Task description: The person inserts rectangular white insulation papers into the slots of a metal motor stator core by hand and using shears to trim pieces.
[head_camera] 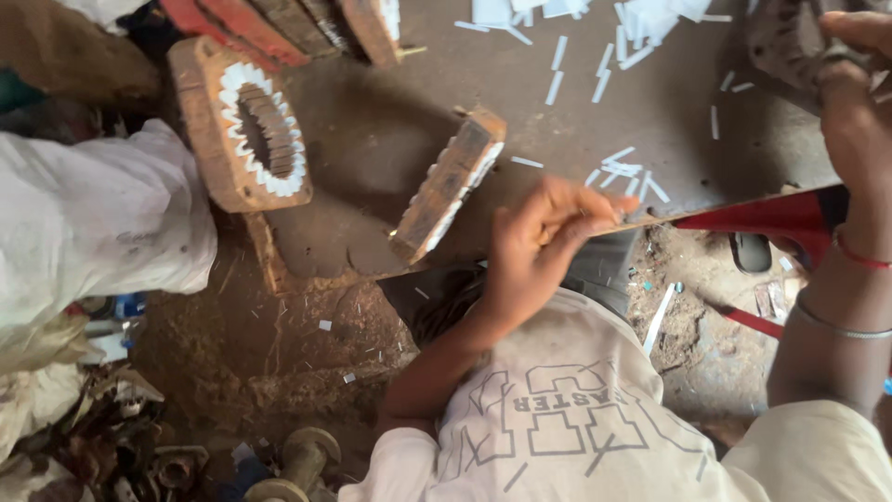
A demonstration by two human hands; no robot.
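Left hand (544, 237): sits at the near edge of the counter (390, 139), grip pinched shut, fingers bunched on something thin at that edge; too small to tell what.
Right hand (859, 93): up at the far right, grip curled around a dark rusty metal part (785, 42), though the frame edge cuts it off.
Stator piece (451, 181): the rusty slotted block stands tilted on the counter just left of the left hand, not touching it.
Stator ring (246, 125): farther left, leaning, white paper lining its inner slots.
White strips (623, 167): loose insulation slips scattered over the counter, a bunch right beyond the left fingers.
White sack (93, 218): off to the left.
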